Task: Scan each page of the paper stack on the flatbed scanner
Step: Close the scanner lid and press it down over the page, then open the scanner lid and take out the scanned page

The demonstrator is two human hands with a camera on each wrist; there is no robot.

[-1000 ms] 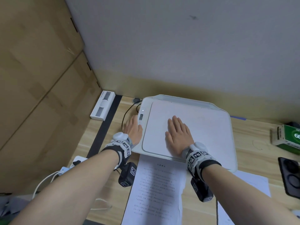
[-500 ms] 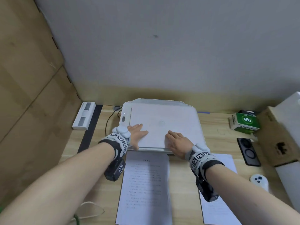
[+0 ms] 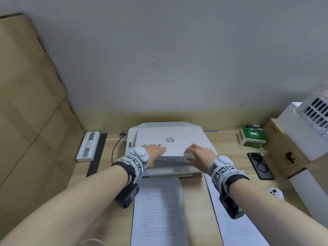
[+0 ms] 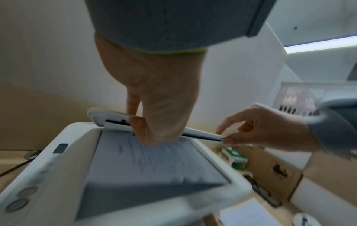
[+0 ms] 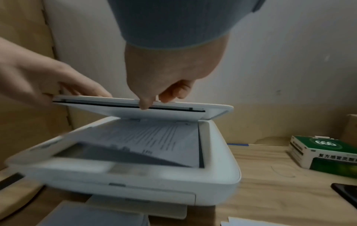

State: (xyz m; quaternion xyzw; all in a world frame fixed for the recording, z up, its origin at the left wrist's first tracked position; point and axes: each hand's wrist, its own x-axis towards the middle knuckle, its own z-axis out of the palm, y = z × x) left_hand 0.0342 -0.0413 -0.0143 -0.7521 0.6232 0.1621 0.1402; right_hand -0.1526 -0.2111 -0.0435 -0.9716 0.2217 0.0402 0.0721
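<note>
Closest to me, a printed page (image 3: 158, 210) lies flat on the wooden desk (image 3: 195, 201), with another sheet (image 3: 236, 224) beside it on the right. Past them sits the white scanner (image 5: 218, 160). My left hand (image 3: 154, 150) and right hand (image 3: 198, 153) each pinch the front edge of its lid (image 3: 170, 139), thumbs under, fingers on top. The lid is tipped up a little. A page with writing (image 5: 154, 137) lies on the glass beneath.
</note>
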